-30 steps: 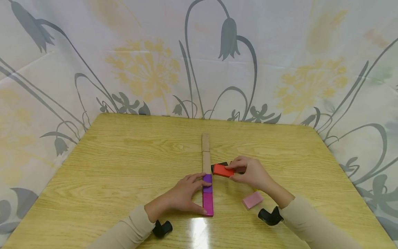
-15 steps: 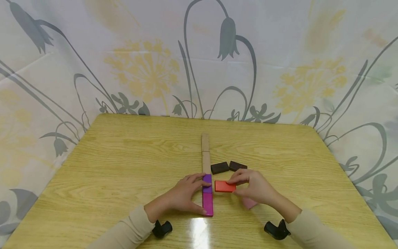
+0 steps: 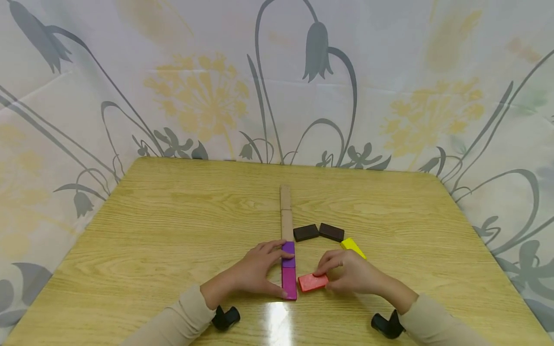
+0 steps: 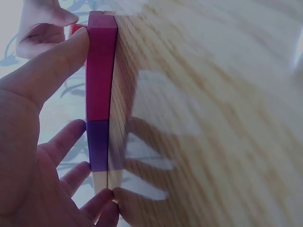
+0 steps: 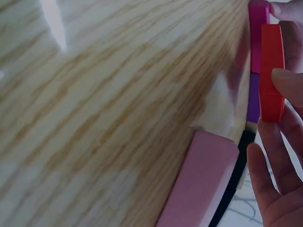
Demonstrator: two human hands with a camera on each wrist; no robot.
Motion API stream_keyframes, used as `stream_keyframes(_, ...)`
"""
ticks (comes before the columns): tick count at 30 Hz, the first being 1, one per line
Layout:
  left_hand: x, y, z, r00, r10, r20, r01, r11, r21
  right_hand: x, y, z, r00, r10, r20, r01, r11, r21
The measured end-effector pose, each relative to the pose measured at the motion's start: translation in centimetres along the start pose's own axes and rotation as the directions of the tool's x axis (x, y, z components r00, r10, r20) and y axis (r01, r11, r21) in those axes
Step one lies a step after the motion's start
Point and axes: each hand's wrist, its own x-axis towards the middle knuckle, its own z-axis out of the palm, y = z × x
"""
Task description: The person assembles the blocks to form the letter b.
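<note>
My right hand [image 3: 355,274] pinches a red block [image 3: 310,282] between thumb and fingers. The block lies crosswise just right of a magenta block [image 3: 289,284], near its long side; whether it touches the table I cannot tell. Magenta is the near end of a straight row, followed by a purple block [image 3: 288,249] and tan blocks [image 3: 287,223]. From the left, my left hand [image 3: 255,271] rests against the row. Its thumb touches the magenta block and its fairly straight fingertips reach the purple one. In the right wrist view a pink block [image 5: 199,175] shows; my hand hides it from the head view.
Right of the row, a black block [image 3: 306,233], a dark brown block [image 3: 332,232] and a yellow block [image 3: 353,247] form a curve. The wooden table [image 3: 173,206] ends at a floral curtain [image 3: 207,96] behind.
My right hand has brought the red block toward me, from over the black block to beside the magenta one. Black, brown and yellow blocks came into fuller view. My left hand stays put.
</note>
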Motion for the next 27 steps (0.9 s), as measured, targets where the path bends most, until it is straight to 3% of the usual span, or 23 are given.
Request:
stream_keyframes(4, 0.01, 0.06, -0.02, 1.0, -0.001, 0.002, 0.001, 1.0, 0.006, 0.05, 0.3, 0.28, 0.999, -0.039, 0.024, 0.04, 0.999, -0.027)
stream_keyframes(27, -0.1, 0.08, -0.01, 1.0, -0.01, 0.0, 0.01, 1.0, 0.009, 0.19, 0.3, 0.97, 0.994, 0.022, 0.105, -0.017, 0.999, -0.045)
